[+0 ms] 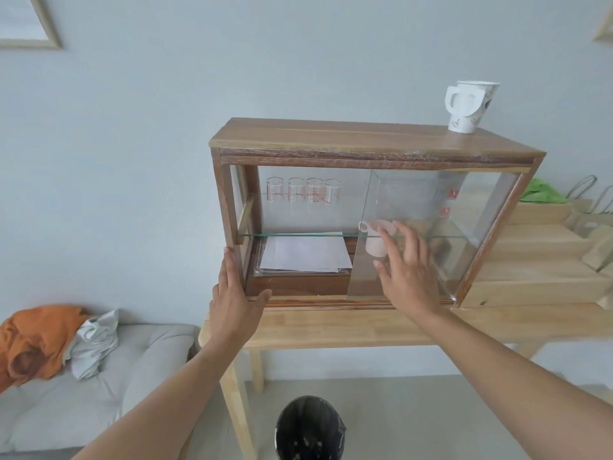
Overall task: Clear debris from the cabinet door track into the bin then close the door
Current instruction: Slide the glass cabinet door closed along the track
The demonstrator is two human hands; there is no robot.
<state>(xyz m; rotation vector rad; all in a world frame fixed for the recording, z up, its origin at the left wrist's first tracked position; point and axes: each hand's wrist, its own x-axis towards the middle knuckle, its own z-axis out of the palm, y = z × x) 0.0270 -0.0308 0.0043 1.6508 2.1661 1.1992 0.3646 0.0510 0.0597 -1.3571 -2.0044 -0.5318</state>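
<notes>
A wooden cabinet [348, 137] with sliding glass doors stands on a light wood table [365, 327]. The glass door [441, 227] covers the right half; the left half is open. My right hand [406, 270] lies flat on that glass, fingers spread. My left hand [234, 300] is braced against the cabinet's lower left corner post, thumb along the bottom track [305, 298]. I cannot make out any debris in the track. A black-lined bin [308, 429] sits on the floor below the table's front edge.
Inside are several measuring glasses [303, 190], a white mug [376, 240] and a stack of papers [305, 252]. A paper cup [469, 106] stands on the cabinet top. A grey sofa [99, 376] with orange cloth [36, 336] is at left; wooden steps [537, 270] at right.
</notes>
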